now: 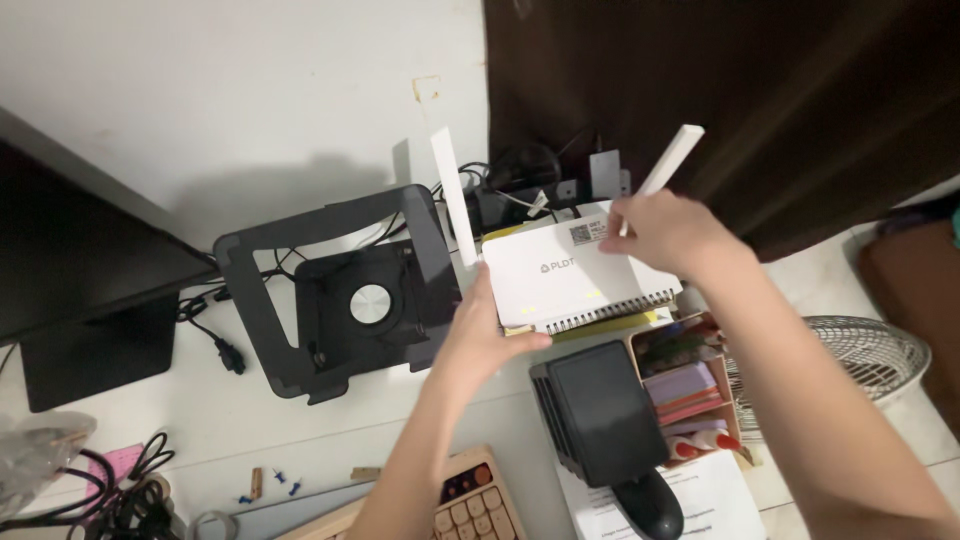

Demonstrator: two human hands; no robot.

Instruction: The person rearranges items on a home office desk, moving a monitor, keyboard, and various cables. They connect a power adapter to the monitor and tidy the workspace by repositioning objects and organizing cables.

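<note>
Router [560,275], white and flat with two slim antennas, I grip between left hand [480,335] and right hand [665,230], each clasping one end.

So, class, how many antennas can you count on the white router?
2. The left antenna stands at the router's left rear corner, above the left hand. The right antenna rises at the right rear, pinched by the right hand. More may be hidden.

A black stand [340,290] sits on the white surface [250,420], with a dark monitor [80,290] at its left. Nearer lie a keyboard [470,505], a black mouse [650,505] and a fan [870,355].
</note>
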